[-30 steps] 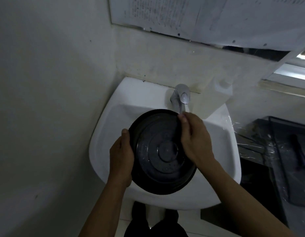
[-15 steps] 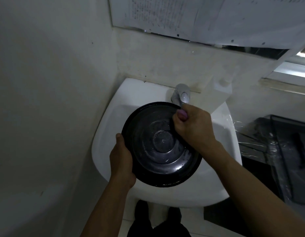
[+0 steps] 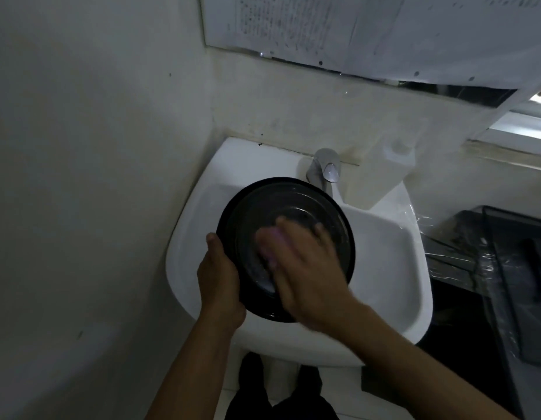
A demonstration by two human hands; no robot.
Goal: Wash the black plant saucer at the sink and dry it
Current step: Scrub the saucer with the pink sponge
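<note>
The round black plant saucer (image 3: 293, 201) is held over the white sink (image 3: 393, 268), its wet ridged face turned up toward me. My left hand (image 3: 219, 277) grips its left rim, thumb on top. My right hand (image 3: 305, 268) lies flat on the saucer's face, motion-blurred, with a small pinkish-purple thing (image 3: 270, 248) under its fingers. The lower right part of the saucer is hidden by that hand.
A chrome faucet (image 3: 325, 171) stands behind the saucer; I cannot tell whether water runs. A white bottle (image 3: 384, 177) sits on the sink's back right corner. A wall is close on the left; a dark plastic-covered rack (image 3: 505, 268) lies to the right.
My right hand has moved from the saucer's upper right rim near the faucet down and left onto its face. The saucer and left hand stay nearly where they were.
</note>
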